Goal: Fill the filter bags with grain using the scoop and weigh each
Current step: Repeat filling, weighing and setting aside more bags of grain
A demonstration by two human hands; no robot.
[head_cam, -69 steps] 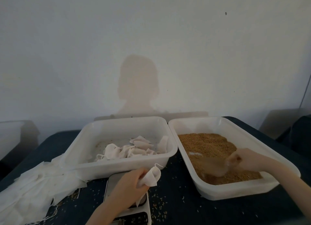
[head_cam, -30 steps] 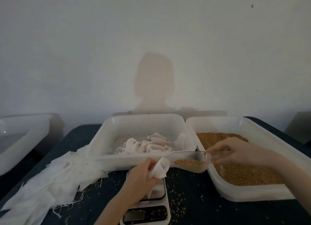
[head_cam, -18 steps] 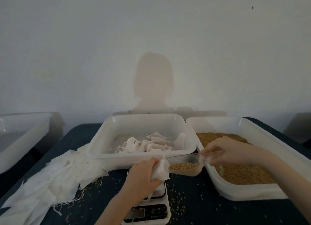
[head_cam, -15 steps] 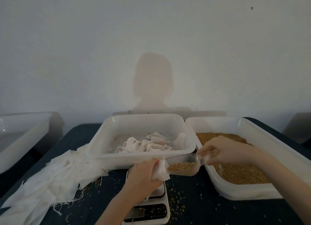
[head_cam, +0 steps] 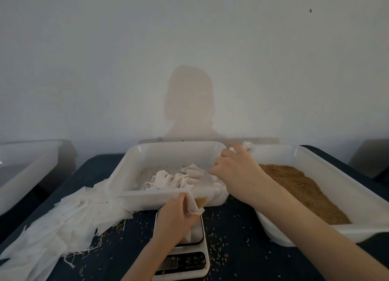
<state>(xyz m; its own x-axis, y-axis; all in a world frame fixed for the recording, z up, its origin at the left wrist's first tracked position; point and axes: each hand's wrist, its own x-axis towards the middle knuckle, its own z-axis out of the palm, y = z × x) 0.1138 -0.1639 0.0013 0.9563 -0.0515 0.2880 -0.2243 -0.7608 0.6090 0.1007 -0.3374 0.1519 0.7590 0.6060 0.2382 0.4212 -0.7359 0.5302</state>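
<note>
My left hand [head_cam: 174, 215] grips an open white filter bag [head_cam: 194, 207] just above the platform of the white digital scale [head_cam: 185, 261]. My right hand [head_cam: 235, 171] is raised above it and holds the clear scoop [head_cam: 210, 191], tipped steeply down. The scoop's mouth is at the bag's opening, where some brown grain shows. The scoop is blurred and partly hidden by my hand. The grain [head_cam: 305, 188] fills the white tray [head_cam: 315, 160] on the right.
A middle white tray [head_cam: 147, 196] behind the scale holds several filled bags [head_cam: 174, 179]. A heap of empty bags [head_cam: 52, 221] lies at the left. Another white tray [head_cam: 27, 165] stands at the far left. Loose grains [head_cam: 231, 238] are scattered on the dark table.
My right hand has lifted and tipped the scoop from level to steeply down into the bag. My left hand has kept the bag over the scale.
</note>
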